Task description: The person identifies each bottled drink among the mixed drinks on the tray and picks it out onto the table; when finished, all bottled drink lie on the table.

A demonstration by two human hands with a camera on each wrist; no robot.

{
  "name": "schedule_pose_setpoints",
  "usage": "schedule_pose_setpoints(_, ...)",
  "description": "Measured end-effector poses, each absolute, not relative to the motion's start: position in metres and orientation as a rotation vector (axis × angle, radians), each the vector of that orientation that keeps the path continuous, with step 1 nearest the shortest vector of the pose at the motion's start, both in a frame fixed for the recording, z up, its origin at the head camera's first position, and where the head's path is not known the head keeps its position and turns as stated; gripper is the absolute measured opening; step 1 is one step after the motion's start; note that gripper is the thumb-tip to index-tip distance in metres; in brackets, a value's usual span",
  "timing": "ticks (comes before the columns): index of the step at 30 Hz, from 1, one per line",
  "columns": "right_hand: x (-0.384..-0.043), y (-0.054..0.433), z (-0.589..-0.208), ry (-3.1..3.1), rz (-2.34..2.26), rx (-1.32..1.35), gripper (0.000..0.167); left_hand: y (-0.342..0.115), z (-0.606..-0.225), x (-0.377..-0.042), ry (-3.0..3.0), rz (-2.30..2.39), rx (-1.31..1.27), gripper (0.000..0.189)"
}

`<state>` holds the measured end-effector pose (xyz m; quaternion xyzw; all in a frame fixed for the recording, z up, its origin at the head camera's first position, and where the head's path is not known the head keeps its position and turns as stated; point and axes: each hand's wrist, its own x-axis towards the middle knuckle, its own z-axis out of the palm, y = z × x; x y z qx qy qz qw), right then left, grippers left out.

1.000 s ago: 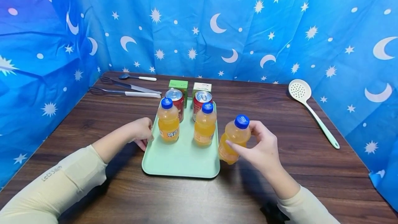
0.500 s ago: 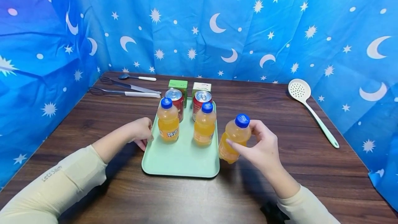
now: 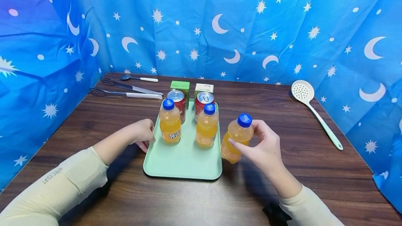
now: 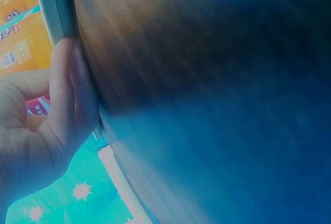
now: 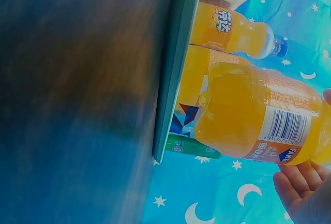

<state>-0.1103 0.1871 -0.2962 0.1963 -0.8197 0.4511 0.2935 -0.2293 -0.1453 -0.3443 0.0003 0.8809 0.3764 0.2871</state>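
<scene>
In the head view, my right hand point(image 3: 267, 149) grips an orange soda bottle point(image 3: 230, 149) with a blue cap, thumb on the near side. The bottle leans slightly, just right of the pale green tray point(image 3: 185, 166); the right wrist view shows its base point(image 5: 204, 107) off the table. My left hand point(image 3: 142, 133) pinches the tray's left edge, as the left wrist view shows with fingers point(image 4: 62, 89) at the rim. Two matching bottles stand on the tray, a left one point(image 3: 170, 125) and a right one point(image 3: 206, 130). Behind them are two red cans, left point(image 3: 176, 96) and right point(image 3: 205, 97).
Two green cartons, left point(image 3: 180, 85) and right point(image 3: 204, 88), stand at the tray's far end. Tongs point(image 3: 141, 95) and a spoon point(image 3: 138, 78) lie at the back left. A slotted skimmer point(image 3: 303, 91) lies on the right. A blue star-patterned curtain point(image 3: 194, 20) surrounds the table.
The bottle in my right hand has risen very slightly. My left hand and the tray stay in place. The curtain at the right has shifted a little.
</scene>
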Motion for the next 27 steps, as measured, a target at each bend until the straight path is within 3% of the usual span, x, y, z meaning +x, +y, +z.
schedule_pose_setpoints(19, -0.117, 0.187, -0.297, -2.17, 1.196, 0.506, 0.047, -0.147, -0.347, -0.231, 2.356, 1.011, 0.003, 0.019)
schedule_pose_setpoints(27, -0.138, 0.203, -0.324, -2.175, 1.185, 0.477, 0.049, -0.146, -0.345, -0.23, 2.364, 0.989, -0.008, 0.021)
